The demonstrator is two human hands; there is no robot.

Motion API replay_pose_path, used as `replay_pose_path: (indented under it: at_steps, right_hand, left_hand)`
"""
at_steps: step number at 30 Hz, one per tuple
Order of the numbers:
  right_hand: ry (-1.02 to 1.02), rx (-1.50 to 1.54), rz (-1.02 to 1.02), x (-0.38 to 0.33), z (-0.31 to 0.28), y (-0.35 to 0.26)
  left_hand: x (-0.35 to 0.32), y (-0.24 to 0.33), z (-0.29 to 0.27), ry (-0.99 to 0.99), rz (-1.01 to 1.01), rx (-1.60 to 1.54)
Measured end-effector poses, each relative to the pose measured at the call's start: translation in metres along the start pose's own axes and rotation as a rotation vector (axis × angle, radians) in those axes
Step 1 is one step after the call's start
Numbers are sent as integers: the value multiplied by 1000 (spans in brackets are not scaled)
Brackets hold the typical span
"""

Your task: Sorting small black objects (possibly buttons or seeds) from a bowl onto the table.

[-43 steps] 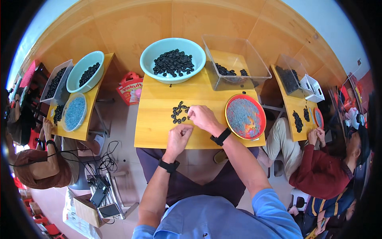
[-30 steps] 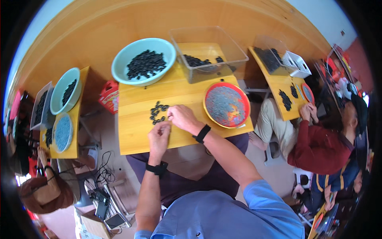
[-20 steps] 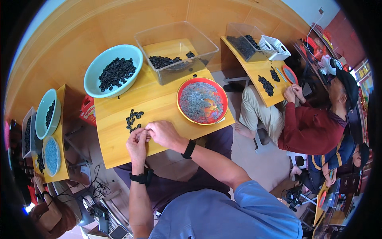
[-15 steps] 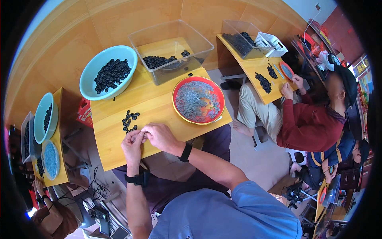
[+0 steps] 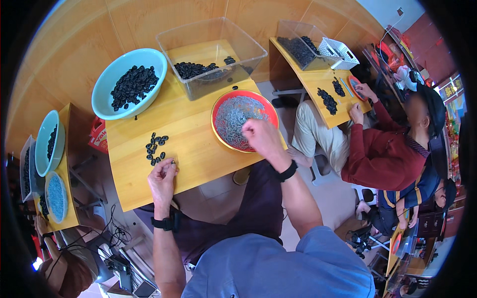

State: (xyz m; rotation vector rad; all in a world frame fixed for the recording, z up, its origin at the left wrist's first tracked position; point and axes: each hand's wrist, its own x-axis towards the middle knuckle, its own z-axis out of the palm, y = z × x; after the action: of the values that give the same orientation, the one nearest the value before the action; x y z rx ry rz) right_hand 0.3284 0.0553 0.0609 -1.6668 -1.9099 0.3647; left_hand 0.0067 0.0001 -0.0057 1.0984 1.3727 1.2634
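My left hand (image 5: 162,181) is just over the table's near edge, thumb and fingertips pinched on a small black oval piece (image 5: 173,162). Close beyond it lies a loose cluster of similar black oval pieces (image 5: 155,144). Over the round red tray (image 5: 272,112) with a yellow rim, my right hand (image 5: 262,136) reaches down, its fingers drawn together. Many small thin grey pieces, like screws or pins, cover the tray (image 5: 233,119). Whether one is between the right fingertips cannot be made out.
A light-blue basin (image 5: 97,99) and a clear plastic bin (image 5: 218,49), both holding black pieces, stand along the far side of the wooden table (image 5: 194,134). To the right, a person in a dark red top (image 5: 382,154) works at another table (image 5: 303,79); a similar table (image 5: 68,193) is at left.
My right hand has left my left hand and moved right, onto the tray of grey pieces. My left hand stays near the table edge, a black piece now showing at its fingertips.
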Motion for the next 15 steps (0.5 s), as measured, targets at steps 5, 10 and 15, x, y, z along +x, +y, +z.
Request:
replay_pose_path:
  at_steps: [5, 10, 15]
  right_hand:
    - [-153, -218, 194, 2, -33, 21]
    - [-307, -109, 190, 1, -30, 27]
    - [-391, -86, 182, 2, -19, 17]
  left_hand:
    - [-1, -8, -3, 15, 17, -21]
    - [0, -10, -2, 3, 40, -24]
    - [-1, -8, -3, 13, 33, -16]
